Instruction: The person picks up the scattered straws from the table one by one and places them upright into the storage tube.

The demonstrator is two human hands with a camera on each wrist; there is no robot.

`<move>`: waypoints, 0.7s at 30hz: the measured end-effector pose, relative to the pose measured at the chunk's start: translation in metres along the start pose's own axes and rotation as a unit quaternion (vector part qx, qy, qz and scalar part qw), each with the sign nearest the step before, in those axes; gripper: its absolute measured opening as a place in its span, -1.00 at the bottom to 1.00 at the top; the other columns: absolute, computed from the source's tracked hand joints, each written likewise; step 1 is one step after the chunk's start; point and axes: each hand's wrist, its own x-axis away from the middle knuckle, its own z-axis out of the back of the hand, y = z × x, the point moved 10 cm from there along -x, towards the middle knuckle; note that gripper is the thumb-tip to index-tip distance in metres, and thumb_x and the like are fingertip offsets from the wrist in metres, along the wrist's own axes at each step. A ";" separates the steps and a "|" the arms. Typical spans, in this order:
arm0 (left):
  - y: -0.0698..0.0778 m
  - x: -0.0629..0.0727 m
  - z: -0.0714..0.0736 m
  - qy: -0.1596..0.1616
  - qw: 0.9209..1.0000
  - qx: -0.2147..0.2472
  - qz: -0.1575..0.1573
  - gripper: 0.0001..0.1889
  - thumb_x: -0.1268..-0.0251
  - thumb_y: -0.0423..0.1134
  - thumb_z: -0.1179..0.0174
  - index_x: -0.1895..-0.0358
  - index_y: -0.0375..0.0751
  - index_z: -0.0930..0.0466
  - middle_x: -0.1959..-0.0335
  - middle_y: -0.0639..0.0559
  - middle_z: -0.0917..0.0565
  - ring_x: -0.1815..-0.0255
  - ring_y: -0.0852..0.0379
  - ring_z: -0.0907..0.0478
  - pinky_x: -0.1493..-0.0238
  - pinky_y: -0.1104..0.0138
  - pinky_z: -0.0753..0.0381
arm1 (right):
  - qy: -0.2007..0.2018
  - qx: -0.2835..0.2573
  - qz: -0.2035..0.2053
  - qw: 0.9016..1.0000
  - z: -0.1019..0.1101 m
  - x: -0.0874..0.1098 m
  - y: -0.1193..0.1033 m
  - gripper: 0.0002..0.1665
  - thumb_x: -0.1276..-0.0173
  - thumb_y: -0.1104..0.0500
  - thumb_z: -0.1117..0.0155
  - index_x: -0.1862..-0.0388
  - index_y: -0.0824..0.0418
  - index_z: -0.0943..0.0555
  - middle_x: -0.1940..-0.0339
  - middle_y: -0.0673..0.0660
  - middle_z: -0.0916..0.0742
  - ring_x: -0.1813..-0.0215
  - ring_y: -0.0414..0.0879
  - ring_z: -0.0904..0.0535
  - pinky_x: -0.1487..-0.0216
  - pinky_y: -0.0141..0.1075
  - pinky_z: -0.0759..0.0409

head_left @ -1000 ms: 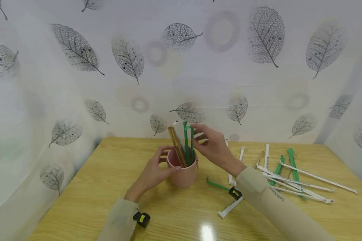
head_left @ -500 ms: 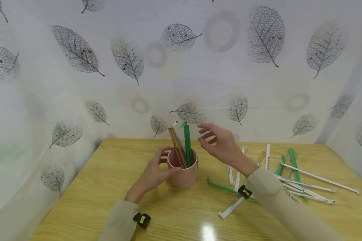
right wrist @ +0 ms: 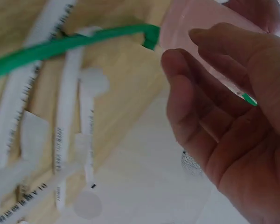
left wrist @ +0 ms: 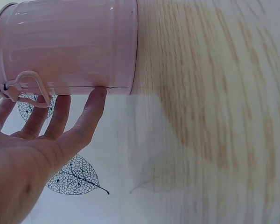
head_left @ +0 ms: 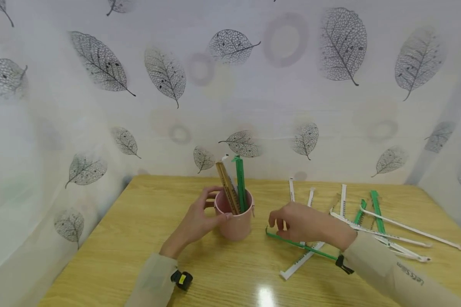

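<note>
My left hand (head_left: 197, 219) holds a small pink bucket (head_left: 235, 227) upright on the table, thumb at its near rim and fingers at the far side. The left wrist view shows fingertips against the bucket's wall (left wrist: 70, 46), beside a small wire handle (left wrist: 28, 86). Brown strips (head_left: 228, 189), green strips (head_left: 240, 183) and a white one (head_left: 225, 158) stand in it, leaning. My right hand (head_left: 311, 224), empty with loosely bent fingers, hovers right of the bucket, close over a thin green strip (head_left: 319, 252) with a bent end.
On the wooden table (head_left: 138, 238) to the right lie several long, flat white strips (head_left: 411, 238) with printed marks, crossing each other, and green strips (head_left: 376, 211) among them. One white strip (head_left: 292, 267) passes beneath the thin green one. Leaf-patterned cloth (head_left: 269, 94) stands behind the table.
My right hand has let go of a green strip in the bucket, drawn back, and come down to the right over the thin green strip. My left hand stays on the bucket.
</note>
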 end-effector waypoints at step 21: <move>0.000 0.001 0.001 -0.001 1.000 0.010 -0.003 -0.25 -0.23 -0.01 -0.44 -0.45 0.25 -0.27 -0.39 -0.09 -0.49 -0.33 -0.20 -0.52 -0.29 -0.11 -0.60 | 0.031 0.080 -0.031 0.996 -0.039 0.006 -0.001 -0.49 -0.24 0.46 -0.41 -0.15 0.17 -0.58 0.33 0.11 -0.74 0.46 -0.33 -0.49 0.48 -0.49 -0.48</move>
